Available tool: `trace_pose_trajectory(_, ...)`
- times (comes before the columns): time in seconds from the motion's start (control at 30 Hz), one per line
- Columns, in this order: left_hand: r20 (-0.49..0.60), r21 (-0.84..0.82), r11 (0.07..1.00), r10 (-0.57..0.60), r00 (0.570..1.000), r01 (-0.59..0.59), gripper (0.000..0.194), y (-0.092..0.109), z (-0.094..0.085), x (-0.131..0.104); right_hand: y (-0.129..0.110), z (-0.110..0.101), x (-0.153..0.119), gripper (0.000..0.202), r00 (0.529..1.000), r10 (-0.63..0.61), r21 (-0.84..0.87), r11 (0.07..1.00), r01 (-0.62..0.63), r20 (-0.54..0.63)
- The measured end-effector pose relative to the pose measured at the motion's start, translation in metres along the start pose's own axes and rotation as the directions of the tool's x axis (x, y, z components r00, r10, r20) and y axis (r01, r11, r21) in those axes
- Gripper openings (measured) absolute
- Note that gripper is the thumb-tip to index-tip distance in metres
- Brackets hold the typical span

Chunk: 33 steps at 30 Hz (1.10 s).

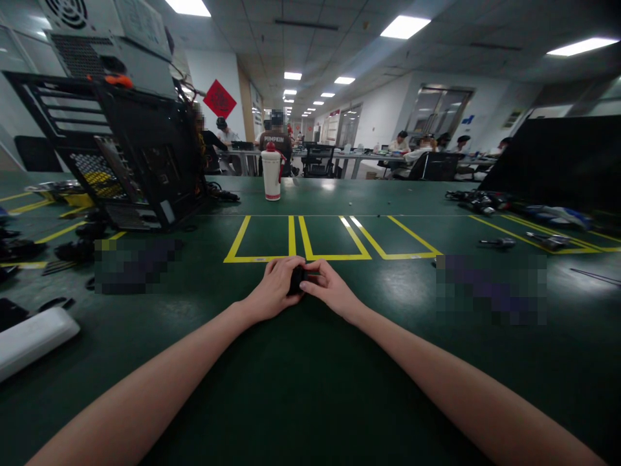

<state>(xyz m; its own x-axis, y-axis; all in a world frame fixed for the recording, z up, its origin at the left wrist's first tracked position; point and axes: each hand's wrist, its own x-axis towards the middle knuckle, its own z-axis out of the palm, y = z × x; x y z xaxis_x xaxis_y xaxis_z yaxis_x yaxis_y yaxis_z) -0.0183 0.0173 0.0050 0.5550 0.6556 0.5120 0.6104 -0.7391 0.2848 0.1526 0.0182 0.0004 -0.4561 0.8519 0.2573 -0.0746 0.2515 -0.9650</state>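
Note:
A small black object (pixel 297 281) stands on the green table (pixel 301 375), just in front of the yellow tape outlines (pixel 334 257). My left hand (pixel 277 285) is curled around its left side, with the fingers over the top and the thumb low in front. From the right, my right hand (pixel 327 287) has its fingers and thumb closed on the object's right edge. The fingers cover much of the object, so its full shape is hidden.
An open black computer case (pixel 145 155) stands at the back left. Behind the outlines is a white cup (pixel 272 175) with a red lid. A white device (pixel 36 340) lies at the left edge; metal tools (pixel 548 241) lie at the right.

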Motion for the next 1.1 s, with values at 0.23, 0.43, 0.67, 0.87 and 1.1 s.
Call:
trace_pose_trajectory(0.23,-0.022,-0.003,1.0,0.006,1.0,-0.006,0.061,0.0007,0.0016,0.0005,0.0006,0.0,0.0026,0.027,0.997,0.001,-0.071,0.997,-0.006,-0.073)
trace_pose_trajectory(0.43,-0.003,0.005,1.0,0.0,1.0,0.0,0.063,0.0006,0.0006,0.0001,0.0011,-0.003,0.002,0.03,0.999,0.03,-0.03,0.999,-0.03,-0.018)
trace_pose_trajectory(0.67,-0.004,0.01,1.0,0.001,1.0,-0.001,0.06,0.0019,-0.0008,0.0002,-0.0009,-0.0003,0.0015,0.023,1.0,-0.009,-0.019,1.0,0.008,-0.028)
trace_pose_trajectory(0.87,-0.004,0.003,1.0,0.002,1.0,-0.002,0.062,0.0026,-0.0013,0.0002,0.0003,-0.0009,0.0026,0.027,0.998,0.007,-0.095,0.995,-0.013,-0.069)
trace_pose_trajectory(1.1,0.002,-0.01,1.0,-0.006,1.0,0.006,0.063,0.0025,-0.0017,0.0001,-0.0035,-0.0024,-0.0002,0.032,1.0,0.02,-0.044,0.999,-0.02,-0.002)
